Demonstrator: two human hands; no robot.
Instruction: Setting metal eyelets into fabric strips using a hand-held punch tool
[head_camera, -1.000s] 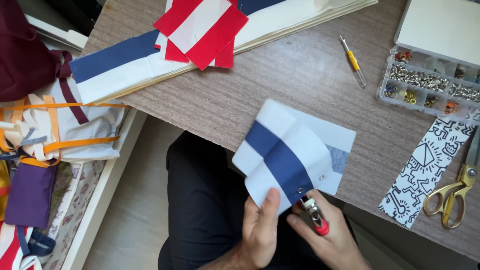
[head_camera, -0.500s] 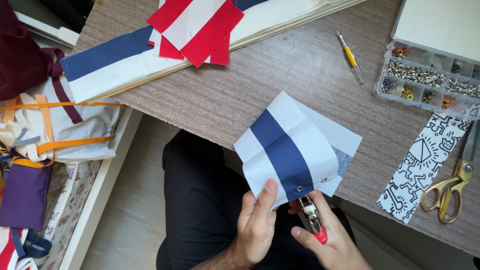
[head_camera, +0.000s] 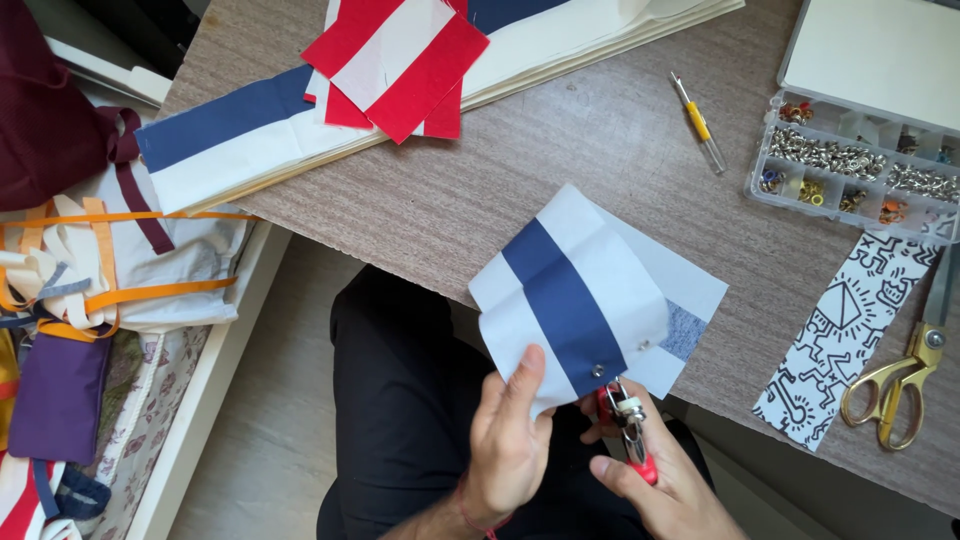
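My left hand (head_camera: 512, 432) pinches the lower edge of a white cloth piece with a blue stripe (head_camera: 575, 295), held over the table's front edge. My right hand (head_camera: 665, 482) grips red-handled eyelet pliers (head_camera: 628, 425) whose metal jaws sit at the cloth's bottom edge. A small metal eyelet (head_camera: 597, 370) shows on the blue stripe just above the jaws. A second white piece with a grey-blue patch (head_camera: 683, 330) lies behind the cloth.
On the table: red-and-white cloth pieces (head_camera: 395, 60), a long blue-and-white strip (head_camera: 230, 135), a yellow-handled tool (head_camera: 697, 122), a clear box of eyelets (head_camera: 850, 165), a black-and-white patterned strip (head_camera: 835, 340), gold scissors (head_camera: 895, 390). A heap of fabric and orange straps (head_camera: 110, 270) lies at left.
The cloth has shifted slightly right and up in view. The pliers' jaws have moved closer to the eyelet on the blue stripe. Both hands keep their hold.
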